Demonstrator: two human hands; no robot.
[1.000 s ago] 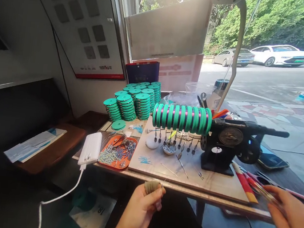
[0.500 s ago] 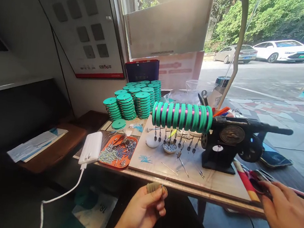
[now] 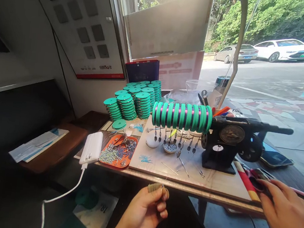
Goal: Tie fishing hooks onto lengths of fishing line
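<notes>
My left hand [image 3: 146,208] is in front of the table edge, thumb and fingertips pinched together. A tan wrap covers one finger. A thin, tiny tip shows at the pinch; what it belongs to I cannot make out. At the right end of the board, my right hand [image 3: 285,206] has its fingers around what look like dark red-handled scissors [image 3: 256,177], partly hidden by the fingers. Beside them lies a red and yellow stick [image 3: 245,180]. Between the hands stands a black hand-cranked winder [image 3: 221,144] bearing a row of green spools [image 3: 181,116] with small dangling rigs.
Stacks of green spools [image 3: 127,105] stand behind. An orange tray [image 3: 124,165] holds small tubes and metal bits. Near it are a white power bank [image 3: 91,149] with a cable, a small bowl of beads [image 3: 170,148] and blue pieces [image 3: 145,159]. A phone [image 3: 276,157] lies right.
My left hand has shifted very slightly right and down, still pinched. The right-hand fingers have moved slightly left on the scissors. The things on the table look the same.
</notes>
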